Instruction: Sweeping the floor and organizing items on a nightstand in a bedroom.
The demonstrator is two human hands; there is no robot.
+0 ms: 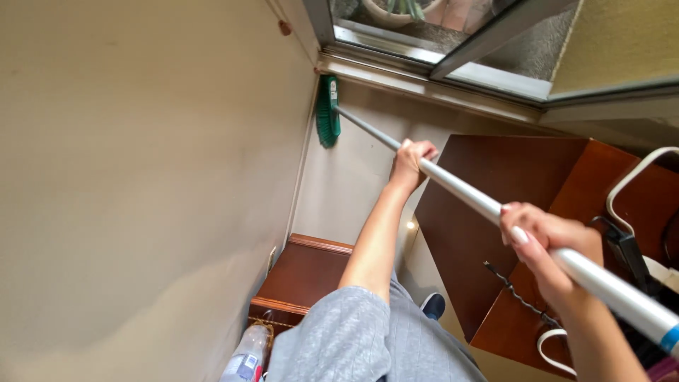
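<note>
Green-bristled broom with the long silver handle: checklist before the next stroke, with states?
1. Left hand closed around the green-bristled broom's silver handle, forward grip: ok.
2. Right hand closed around the handle nearer the body: ok.
3. Green bristle head against the beige wall, in the corner by the metal window frame: ok.
4. Handle free of the dark brown wooden cabinet: ok.
5. White hanger near the right hand, contact: cannot tell.
6. Dust left in the corner: cannot tell.
</note>
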